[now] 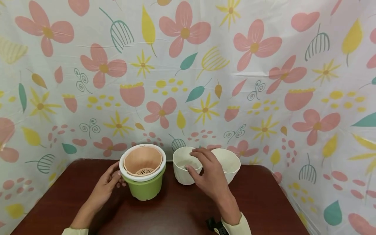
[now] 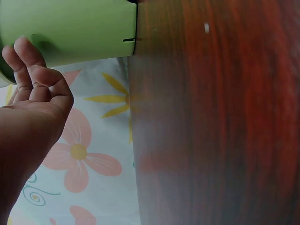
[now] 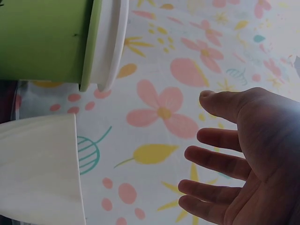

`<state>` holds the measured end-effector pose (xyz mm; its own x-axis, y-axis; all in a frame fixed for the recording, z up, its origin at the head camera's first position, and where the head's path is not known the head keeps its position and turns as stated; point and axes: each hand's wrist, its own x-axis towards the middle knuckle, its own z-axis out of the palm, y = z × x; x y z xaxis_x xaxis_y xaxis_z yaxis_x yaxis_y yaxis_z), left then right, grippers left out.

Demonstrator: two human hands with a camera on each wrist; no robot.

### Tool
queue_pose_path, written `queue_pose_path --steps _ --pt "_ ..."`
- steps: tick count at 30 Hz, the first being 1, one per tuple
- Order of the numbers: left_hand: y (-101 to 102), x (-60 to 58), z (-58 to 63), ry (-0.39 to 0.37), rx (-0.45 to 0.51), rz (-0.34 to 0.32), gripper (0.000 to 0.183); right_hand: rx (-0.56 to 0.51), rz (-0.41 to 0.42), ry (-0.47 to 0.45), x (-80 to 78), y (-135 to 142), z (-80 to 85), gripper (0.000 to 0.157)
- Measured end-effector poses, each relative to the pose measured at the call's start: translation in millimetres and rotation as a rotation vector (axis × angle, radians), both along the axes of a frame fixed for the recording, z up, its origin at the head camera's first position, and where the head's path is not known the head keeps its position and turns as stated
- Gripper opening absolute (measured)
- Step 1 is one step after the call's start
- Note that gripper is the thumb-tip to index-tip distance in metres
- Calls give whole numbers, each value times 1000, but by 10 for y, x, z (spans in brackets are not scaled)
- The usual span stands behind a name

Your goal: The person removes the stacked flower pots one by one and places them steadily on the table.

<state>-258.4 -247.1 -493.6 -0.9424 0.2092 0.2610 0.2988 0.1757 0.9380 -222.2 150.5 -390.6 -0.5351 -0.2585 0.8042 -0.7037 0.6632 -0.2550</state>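
A stack of nested flower pots stands upright on the table: a green pot [image 1: 146,188] outside, a white pot [image 1: 142,178] with a thick rim inside it, and a peach pot [image 1: 143,156] with a perforated bottom innermost. My left hand [image 1: 106,182] is at the left side of the stack, fingers loosely bent beside the green wall [image 2: 79,28]; whether they touch is unclear. My right hand [image 1: 210,174] hovers with spread fingers above a cream pot [image 1: 183,174], holding nothing. Another cream pot [image 1: 230,164] stands just right of it, partly hidden by that hand.
The dark red-brown wooden table [image 1: 173,212] carries all the pots. Behind it and at both sides hangs a white curtain [image 1: 205,88] printed with flowers and leaves. A black watch band [image 1: 216,226] shows at my right wrist.
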Motion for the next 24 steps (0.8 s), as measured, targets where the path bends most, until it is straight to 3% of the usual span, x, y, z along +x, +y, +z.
queue_pose_path --steps 24 --pt "-3 -11 0 -3 -2 -5 55 -12 49 -55 6 -270 53 37"
